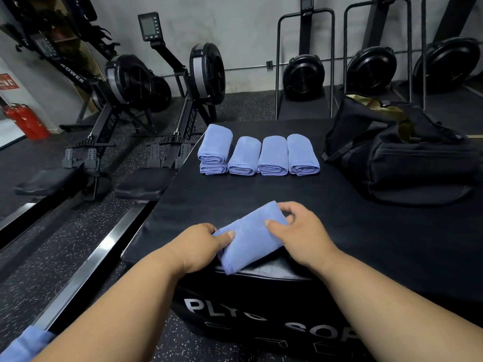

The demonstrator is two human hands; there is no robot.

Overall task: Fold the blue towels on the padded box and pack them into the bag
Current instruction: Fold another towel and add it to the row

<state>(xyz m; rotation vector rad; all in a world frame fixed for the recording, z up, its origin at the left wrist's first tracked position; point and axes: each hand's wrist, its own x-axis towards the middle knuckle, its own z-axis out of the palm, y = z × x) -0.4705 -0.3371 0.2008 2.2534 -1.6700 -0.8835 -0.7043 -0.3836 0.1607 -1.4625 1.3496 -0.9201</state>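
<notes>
Towel (249,237) on near edge of padded box (366,244), long axis diagonal: low-left corner overhanging box front, far end up-right. Left hand (201,246) pinching near-left end, thumb on top, fingers under. Right hand (300,231) gripping far-right end, thumb on top, fingers curled round edge. Both forearms reaching fwd, wrists low. Five folded towels (258,155) in row farther back, leftmost stacked two-high. Bag (407,163) far right, open, nearer right hand; prob. towel goes fwd to row or right to bag.

Gym: rowing machines (125,100), plyo box (261,296)
</notes>
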